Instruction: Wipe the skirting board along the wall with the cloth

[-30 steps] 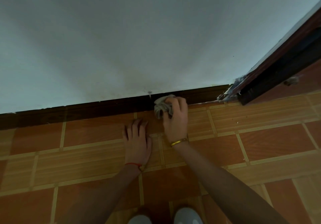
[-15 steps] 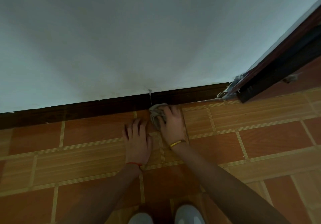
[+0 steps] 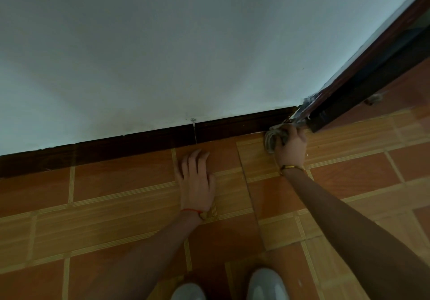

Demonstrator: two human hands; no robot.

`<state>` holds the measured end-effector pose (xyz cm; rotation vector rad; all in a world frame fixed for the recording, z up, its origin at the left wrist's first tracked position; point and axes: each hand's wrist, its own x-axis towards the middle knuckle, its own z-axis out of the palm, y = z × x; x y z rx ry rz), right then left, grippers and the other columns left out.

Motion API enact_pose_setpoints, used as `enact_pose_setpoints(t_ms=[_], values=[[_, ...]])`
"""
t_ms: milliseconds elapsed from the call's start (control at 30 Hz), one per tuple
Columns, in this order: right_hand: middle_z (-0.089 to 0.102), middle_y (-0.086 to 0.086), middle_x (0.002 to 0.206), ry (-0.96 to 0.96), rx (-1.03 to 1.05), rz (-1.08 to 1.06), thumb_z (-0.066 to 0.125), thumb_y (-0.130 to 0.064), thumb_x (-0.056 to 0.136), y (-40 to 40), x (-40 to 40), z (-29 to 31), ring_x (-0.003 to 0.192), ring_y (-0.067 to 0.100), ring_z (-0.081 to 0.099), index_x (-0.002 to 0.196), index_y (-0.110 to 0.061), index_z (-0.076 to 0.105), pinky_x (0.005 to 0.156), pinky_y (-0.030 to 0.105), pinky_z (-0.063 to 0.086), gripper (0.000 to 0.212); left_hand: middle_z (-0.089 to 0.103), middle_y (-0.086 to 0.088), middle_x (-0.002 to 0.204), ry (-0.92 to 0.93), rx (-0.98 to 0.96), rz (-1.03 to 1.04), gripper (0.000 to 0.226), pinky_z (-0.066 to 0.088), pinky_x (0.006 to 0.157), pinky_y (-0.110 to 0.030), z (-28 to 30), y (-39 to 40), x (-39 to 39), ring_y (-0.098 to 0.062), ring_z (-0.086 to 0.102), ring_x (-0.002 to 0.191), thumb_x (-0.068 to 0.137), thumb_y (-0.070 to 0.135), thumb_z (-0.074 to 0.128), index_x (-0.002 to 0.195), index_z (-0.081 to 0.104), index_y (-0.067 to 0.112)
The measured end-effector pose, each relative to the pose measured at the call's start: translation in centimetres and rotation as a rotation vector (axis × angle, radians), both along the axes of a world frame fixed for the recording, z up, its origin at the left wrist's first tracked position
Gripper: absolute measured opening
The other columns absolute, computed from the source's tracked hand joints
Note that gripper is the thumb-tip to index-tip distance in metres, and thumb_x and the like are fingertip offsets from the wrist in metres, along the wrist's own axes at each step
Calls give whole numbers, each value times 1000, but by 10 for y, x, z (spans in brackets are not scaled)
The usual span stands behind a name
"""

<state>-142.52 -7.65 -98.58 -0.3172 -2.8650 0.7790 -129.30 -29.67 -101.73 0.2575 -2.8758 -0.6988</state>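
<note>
Wiping is under way at the skirting board's (image 3: 244, 125) doorframe end: the cloth (image 3: 271, 137) is clamped in the right hand (image 3: 292, 147); the left hand (image 3: 196, 183) is spread flat on the floor (image 3: 116, 183). Next, a leftward pass is called for.

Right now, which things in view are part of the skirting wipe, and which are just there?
Part of the job:
- cloth, gripped in the right hand
- skirting board, dark, along the wall

Just there:
- left hand, flat on the tiled floor
- door frame at the right end
- shoes
</note>
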Motion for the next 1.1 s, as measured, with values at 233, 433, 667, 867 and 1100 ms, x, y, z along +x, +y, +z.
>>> enact_pose_setpoints(t_ms=[233,433,667,867,1100], values=[[50,14,118,-38,-23,248,61,-10,85,-32,19,-6,107,31,48,117,-12,55,88,41,50,32,50,-10,139,-20,0,-6,48,25,114,-64,-2,14,-9,-32,42,131,90,25,39,135,53,14],[53,14,112,-28,32,418,62,-6,83,-20,12,-2,104,32,48,113,-10,58,87,41,48,31,48,-9,141,-30,-1,-5,49,20,116,-65,-1,26,-17,-32,41,133,90,25,38,136,51,15],[52,22,120,-21,70,87,57,-3,84,30,-7,3,104,40,50,116,-6,58,86,48,49,31,49,-10,140,-50,-45,0,49,19,117,-64,-4,28,-18,-33,42,132,89,25,39,135,53,14],[51,15,119,0,36,405,57,-8,87,-29,18,-1,108,31,46,119,-10,55,91,40,44,32,49,-10,138,-46,-101,-17,47,19,118,-63,-4,27,-14,-32,42,131,90,27,38,133,53,14],[51,12,112,240,-218,69,61,-4,84,6,11,14,99,19,49,105,-5,54,85,30,47,22,48,-11,139,-65,-147,-15,47,21,117,-62,-7,28,-12,-34,45,130,91,27,38,134,52,14]])
